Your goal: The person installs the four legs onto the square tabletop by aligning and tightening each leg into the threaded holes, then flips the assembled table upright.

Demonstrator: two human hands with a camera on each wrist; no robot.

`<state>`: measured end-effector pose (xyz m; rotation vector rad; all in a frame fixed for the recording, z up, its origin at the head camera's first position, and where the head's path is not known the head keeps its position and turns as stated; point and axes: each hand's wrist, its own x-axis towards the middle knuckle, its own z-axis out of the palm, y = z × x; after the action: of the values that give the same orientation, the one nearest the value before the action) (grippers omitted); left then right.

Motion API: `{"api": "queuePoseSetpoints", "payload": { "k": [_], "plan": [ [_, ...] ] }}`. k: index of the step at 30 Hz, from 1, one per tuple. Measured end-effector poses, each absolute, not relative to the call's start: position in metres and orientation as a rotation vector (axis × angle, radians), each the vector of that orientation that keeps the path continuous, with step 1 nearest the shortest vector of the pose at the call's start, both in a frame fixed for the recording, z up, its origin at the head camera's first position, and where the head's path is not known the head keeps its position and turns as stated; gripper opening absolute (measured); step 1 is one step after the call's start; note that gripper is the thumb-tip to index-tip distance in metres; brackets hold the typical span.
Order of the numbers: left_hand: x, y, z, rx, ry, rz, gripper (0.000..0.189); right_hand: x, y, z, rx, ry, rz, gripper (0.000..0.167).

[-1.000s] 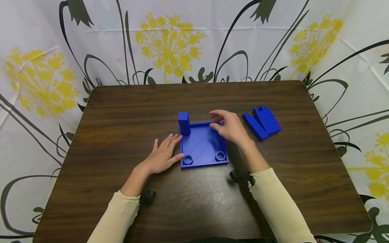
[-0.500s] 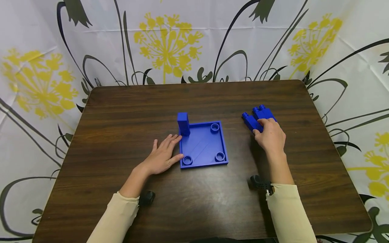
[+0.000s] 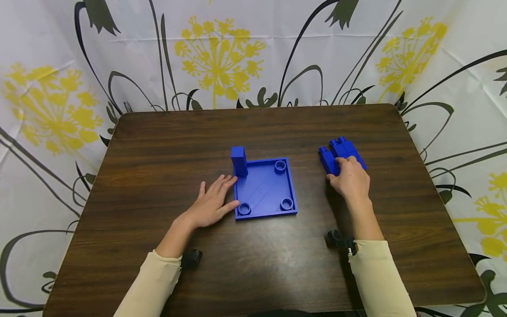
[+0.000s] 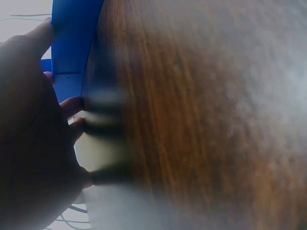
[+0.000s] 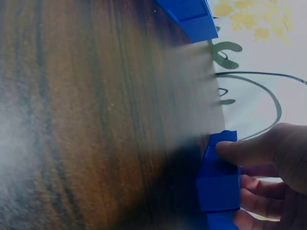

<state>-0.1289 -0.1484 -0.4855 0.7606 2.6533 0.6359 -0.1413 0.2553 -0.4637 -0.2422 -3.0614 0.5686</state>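
Note:
A shallow blue square panel (image 3: 263, 185) with a raised rim lies on the table. Round sockets show in three of its corners; a blue rectangular post (image 3: 239, 160) stands upright at the far left corner. My left hand (image 3: 214, 204) lies flat with fingers spread, thumb and fingertips against the panel's left edge. To the right, my right hand (image 3: 351, 179) pinches the left one of the loose blue pegged posts (image 3: 328, 160). In the right wrist view, the thumb presses one face of this post (image 5: 218, 194), the fingers on the other side. The hand hides its near end.
Two more blue pegged posts (image 3: 347, 149) lie side by side, right against the gripped one. All rest on a dark wood-grain table (image 3: 178, 141). A patterned curtain (image 3: 138, 53) hangs behind its far edge. Black wrist cameras sit beneath both forearms.
My right hand has left the panel's far right corner, reached right to the loose posts and taken hold of the left one, shifting it slightly. The left hand has stayed put.

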Motion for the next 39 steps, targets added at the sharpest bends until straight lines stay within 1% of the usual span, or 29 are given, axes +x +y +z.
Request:
{"api": "queuePoseSetpoints", "payload": {
  "k": [4,13,22,32,39],
  "plan": [
    [-0.129,-0.148,-0.485,0.768,2.656,0.652,0.072,-0.140,0.253,-0.464,-0.272,-3.062,0.580,0.064],
    [-0.128,-0.151,-0.490,0.763,2.670,0.677,0.072,-0.137,0.248,-0.471,-0.347,-3.076,0.575,0.067],
    [-0.130,-0.152,-0.495,0.749,2.655,0.659,0.073,-0.136,0.250,-0.475,-0.436,-3.034,0.572,0.051],
    [-0.130,-0.149,-0.490,0.772,2.665,0.678,0.072,-0.132,0.252,-0.474,-0.473,-2.975,0.640,0.049],
    [-0.128,-0.149,-0.488,0.781,2.667,0.690,0.072,-0.134,0.255,-0.472,-0.435,-2.863,0.727,0.046]
  ]
}}
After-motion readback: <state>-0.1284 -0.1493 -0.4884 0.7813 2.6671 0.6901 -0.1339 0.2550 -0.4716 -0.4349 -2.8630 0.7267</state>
